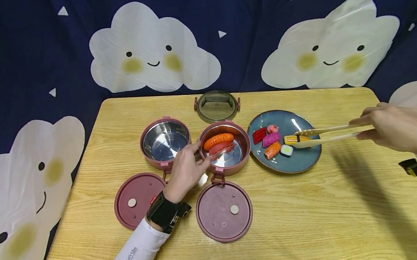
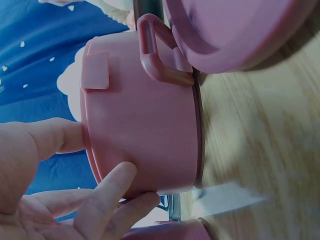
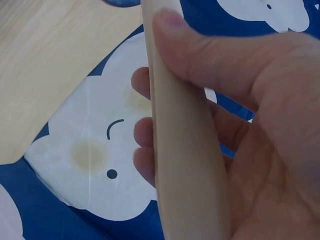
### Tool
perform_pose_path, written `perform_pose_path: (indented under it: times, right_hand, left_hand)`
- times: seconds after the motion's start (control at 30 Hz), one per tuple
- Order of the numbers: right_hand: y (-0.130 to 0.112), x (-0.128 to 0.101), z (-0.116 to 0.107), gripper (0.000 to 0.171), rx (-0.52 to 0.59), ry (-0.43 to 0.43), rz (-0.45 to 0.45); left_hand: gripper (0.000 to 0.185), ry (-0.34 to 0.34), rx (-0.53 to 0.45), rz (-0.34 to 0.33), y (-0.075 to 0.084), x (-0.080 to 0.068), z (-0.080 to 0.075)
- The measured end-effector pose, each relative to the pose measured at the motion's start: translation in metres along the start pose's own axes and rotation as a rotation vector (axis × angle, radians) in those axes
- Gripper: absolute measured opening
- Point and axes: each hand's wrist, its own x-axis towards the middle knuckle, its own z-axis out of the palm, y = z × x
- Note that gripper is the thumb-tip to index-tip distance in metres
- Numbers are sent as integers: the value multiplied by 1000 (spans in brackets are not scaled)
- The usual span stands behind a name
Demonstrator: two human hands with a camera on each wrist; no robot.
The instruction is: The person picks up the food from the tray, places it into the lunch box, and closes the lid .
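While the left hand (image 1: 185, 170) grips the rim of the pink container (image 1: 225, 147) near the table's (image 1: 321, 220) middle, thumb and fingers curled on its wall, two pink lids (image 1: 224, 210) lie closest at 6 and 7 o'clock. That container holds an orange and a red piece. Over at 3 o'clock, the right hand (image 1: 392, 131) pinches wooden tongs (image 1: 330, 134), tips closed narrow on the yellow piece (image 1: 294, 139) on the blue plate (image 1: 302, 159). An empty container (image 1: 165, 142) sits at 9, with a greenish lid (image 1: 216, 106) farthest back at 12.
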Motion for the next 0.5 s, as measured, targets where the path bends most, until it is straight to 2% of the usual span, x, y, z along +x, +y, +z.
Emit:
perform_pose_path:
  times: [0.23,0.5]
  right_hand:
    - [1,-1,2,31,-45,89,-7]
    - [0,0,-4,32,-70,74,36]
  left_hand:
    - [65,0,9,-4,0,0,0]
    - [65,4,10,4,0,0,-1]
